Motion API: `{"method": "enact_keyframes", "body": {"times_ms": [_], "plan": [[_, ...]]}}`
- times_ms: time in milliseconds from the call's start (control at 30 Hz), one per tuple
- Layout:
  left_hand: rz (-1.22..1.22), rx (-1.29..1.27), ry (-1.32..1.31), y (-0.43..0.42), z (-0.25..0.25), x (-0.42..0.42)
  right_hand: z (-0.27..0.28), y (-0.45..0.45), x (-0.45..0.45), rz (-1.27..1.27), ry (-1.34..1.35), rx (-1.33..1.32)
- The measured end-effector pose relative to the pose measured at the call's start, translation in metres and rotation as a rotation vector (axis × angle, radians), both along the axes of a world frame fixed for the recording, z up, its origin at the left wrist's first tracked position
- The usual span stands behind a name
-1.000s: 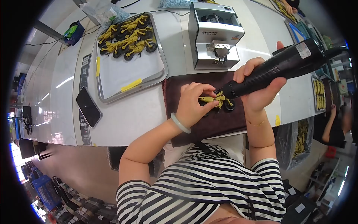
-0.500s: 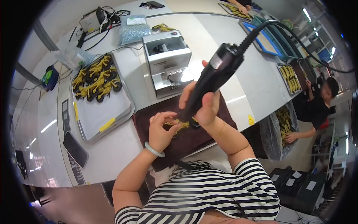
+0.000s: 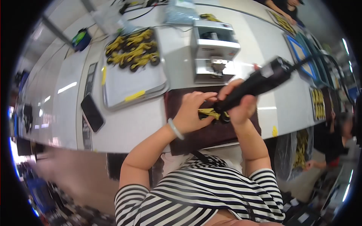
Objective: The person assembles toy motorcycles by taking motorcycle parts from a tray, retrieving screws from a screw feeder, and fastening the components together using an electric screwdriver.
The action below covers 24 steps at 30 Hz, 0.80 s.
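Observation:
On a dark brown cloth (image 3: pixel 196 139) lies a small yellow piece with black wheels (image 3: pixel 208 112). My left hand (image 3: pixel 192 112), a pale bangle at its wrist, pinches this piece between thumb and fingers. My right hand (image 3: pixel 241 108) is wrapped round a black corded electric screwdriver (image 3: pixel 260 80), held at a slant. Its tip end points down at the yellow piece, close to my left fingertips. The exact contact point is hidden by the tool and fingers.
A metal tray (image 3: pixel 166 84) holds several yellow pieces with black wheels. Behind the cloth stands a silver-white machine (image 3: pixel 215 49). A phone (image 3: pixel 92 113) lies on the left. At right are a bin bag of yellow parts (image 3: pixel 300 150), a co-worker (image 3: pixel 328 145) and blue-edged trays (image 3: pixel 300 56).
The camera view has swung left and back. The screwdriver first looks steeper, then slants again. The co-worker's hand remains by the bag at right. Both my hands keep their holds.

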<state>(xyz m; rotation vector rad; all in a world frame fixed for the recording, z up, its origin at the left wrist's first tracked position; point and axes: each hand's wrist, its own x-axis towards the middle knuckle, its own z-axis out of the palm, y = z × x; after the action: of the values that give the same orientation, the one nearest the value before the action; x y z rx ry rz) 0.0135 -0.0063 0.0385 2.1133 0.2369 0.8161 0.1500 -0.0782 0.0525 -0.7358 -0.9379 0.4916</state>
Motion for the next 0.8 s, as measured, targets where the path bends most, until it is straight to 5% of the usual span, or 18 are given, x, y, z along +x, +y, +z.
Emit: {"method": "enact_keyframes", "body": {"times_ms": [133, 267, 800], "plan": [[-0.145, -0.134, 0.281, 0.030, -0.013, -0.007, 0.025, -0.009, -0.013, -0.099, -0.109, -0.027], [-0.119, 0.033, 0.425, 0.031, -0.028, -0.009, 0.022, -0.020, -0.030, -0.042, -0.085, -0.073], [-0.014, 0.203, 0.394, 0.018, -0.048, -0.005, -0.017, -0.011, -0.038, -0.035, -0.270, -0.115]]}}
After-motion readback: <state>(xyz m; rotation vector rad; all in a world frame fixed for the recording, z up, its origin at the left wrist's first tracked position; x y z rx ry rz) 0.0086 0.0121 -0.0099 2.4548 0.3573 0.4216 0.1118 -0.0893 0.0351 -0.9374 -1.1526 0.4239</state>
